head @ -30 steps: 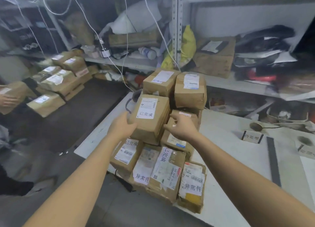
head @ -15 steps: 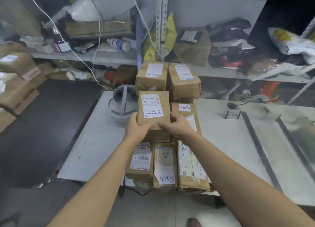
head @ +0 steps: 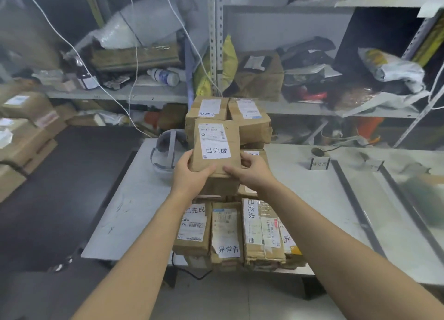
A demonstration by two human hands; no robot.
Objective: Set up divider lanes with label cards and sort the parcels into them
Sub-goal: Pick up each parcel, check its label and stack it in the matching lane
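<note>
My left hand [head: 189,176] and right hand [head: 253,174] clasp the lower corners of a cardboard parcel [head: 216,146], held above the stack [head: 225,228] on the desk [head: 134,211]; it seems stiff, light, safest supported from underneath.

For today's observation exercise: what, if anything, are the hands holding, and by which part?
One brown parcel, gripped at its lower end: the left hand at the bottom-left corner, the right hand at the bottom-right.
</note>
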